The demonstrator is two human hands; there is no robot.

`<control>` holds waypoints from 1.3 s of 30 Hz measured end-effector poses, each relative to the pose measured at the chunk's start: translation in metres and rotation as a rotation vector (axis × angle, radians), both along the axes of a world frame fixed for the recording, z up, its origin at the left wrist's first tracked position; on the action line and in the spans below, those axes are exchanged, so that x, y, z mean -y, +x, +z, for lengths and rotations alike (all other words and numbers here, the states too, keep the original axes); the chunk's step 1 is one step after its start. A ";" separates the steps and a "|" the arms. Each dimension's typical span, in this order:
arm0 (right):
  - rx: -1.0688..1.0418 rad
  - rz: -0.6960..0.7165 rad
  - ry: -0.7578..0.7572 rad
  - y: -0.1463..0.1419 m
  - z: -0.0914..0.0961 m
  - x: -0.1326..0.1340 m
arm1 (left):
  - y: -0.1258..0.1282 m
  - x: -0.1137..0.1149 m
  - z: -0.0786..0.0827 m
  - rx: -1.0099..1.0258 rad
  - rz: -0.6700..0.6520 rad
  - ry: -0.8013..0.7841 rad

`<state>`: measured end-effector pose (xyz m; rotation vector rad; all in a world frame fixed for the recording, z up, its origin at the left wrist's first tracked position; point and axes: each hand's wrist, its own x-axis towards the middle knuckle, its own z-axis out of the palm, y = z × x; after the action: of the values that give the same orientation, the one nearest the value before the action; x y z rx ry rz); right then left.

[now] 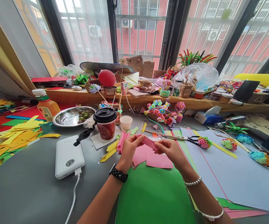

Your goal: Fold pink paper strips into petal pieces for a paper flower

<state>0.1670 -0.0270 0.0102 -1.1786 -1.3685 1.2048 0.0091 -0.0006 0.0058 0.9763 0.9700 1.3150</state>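
Observation:
Between both hands is a folded strip of pink paper (150,142), held over the table's middle. My left hand (130,150) pinches its left end, thumb on top. At the other end my right hand (169,151) grips it between thumb and fingers. Flat pink paper pieces (159,159) lie just below, overlapping a green sheet (156,193). Folded pink strips (123,140) rest by the left hand, partly hidden by it, with folded yellow strips (109,151) beside them.
A white power bank (70,157) with a cable lies left, near a lidded red cup (105,126) and a paper cup (126,123). Scissors (192,140) and large white sheets (237,174) are at right. Yellow paper strips (20,137) pile up far left. Behind stands a cluttered ledge (83,96).

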 end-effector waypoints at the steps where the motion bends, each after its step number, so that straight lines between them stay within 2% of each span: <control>1: -0.011 -0.016 0.000 0.000 0.000 -0.001 | 0.000 0.000 0.000 -0.006 0.001 0.004; 9: 0.004 -0.032 0.057 0.001 -0.006 -0.004 | 0.002 -0.002 -0.007 -0.080 -0.003 0.078; 15: 0.217 -0.037 0.086 0.008 -0.007 -0.007 | -0.008 -0.007 -0.003 -0.358 -0.139 0.135; 17: 0.252 -0.033 0.085 0.009 -0.006 -0.007 | -0.011 -0.009 -0.003 -0.396 -0.157 0.142; 26: 0.121 -0.084 0.042 0.011 -0.007 -0.008 | -0.010 -0.009 -0.003 -0.348 -0.097 0.091; 31: 0.125 -0.086 0.070 0.011 -0.006 -0.007 | -0.012 -0.011 -0.003 -0.342 -0.108 0.061; 39: 0.144 -0.073 0.081 0.012 -0.006 -0.008 | -0.013 -0.011 -0.005 -0.385 -0.108 0.098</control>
<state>0.1790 -0.0191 0.0040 -1.2662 -1.4542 1.0198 -0.0040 0.0108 0.0013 1.3722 1.1311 1.1130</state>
